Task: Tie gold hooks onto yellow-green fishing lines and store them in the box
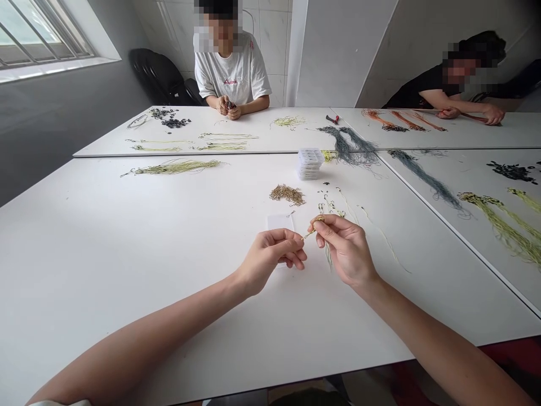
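My left hand (pixel 276 249) pinches the near end of a small gold-coloured wire piece (pixel 309 233). My right hand (pixel 344 245) is closed at the other end, thumb against fingertips, on what looks like a few more such gold pieces (pixel 320 220). Both hands hover over the white table (pixel 203 237), fingertips close together. Beneath and behind my left hand lies a flat whitish rectangle (pixel 276 223), partly hidden. Thin pale-green cords (pixel 347 204) with dark ends lie beside and behind my right hand. Further back is a pile of gold wire pieces (pixel 287 194).
A stack of clear plastic boxes (pixel 310 163) stands behind the pile. Bundles of yellow-green cords (pixel 181 167) and grey cords (pixel 350 145) lie around it. Across the table a person in a white shirt (pixel 231 73) handles something dark; another person (pixel 448 93) leans at the right.
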The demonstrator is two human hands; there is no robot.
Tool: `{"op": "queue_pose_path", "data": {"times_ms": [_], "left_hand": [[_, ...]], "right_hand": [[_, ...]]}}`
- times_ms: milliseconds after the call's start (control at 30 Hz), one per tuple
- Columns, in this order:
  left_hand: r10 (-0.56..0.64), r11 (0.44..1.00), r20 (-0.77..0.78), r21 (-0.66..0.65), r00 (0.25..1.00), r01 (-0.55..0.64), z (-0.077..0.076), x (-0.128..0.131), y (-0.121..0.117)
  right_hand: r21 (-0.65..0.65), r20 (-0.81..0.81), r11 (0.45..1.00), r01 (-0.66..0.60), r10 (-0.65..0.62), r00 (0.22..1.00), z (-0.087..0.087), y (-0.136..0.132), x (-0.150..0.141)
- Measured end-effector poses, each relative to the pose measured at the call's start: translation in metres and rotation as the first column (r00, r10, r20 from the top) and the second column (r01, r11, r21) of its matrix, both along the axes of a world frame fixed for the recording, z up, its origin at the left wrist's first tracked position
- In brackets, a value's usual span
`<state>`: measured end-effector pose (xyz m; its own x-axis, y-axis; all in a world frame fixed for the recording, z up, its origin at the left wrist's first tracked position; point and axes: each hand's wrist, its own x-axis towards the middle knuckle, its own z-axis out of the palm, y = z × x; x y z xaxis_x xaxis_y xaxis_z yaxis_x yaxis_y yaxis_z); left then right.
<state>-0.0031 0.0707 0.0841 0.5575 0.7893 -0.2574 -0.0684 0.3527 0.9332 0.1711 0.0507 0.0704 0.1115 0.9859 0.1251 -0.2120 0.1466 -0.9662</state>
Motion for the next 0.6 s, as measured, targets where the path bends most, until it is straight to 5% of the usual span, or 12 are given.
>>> {"op": "queue_pose_path", "data": {"times_ms": [600], "left_hand": [[-0.054, 0.995, -0.121, 0.073, 0.991, 0.063, 0.007, -0.0024, 0.0043]], "right_hand": [[0.068, 0.053, 0.998, -0.016, 0.013, 0.999, -0.0019, -0.0018, -0.0004]]}}
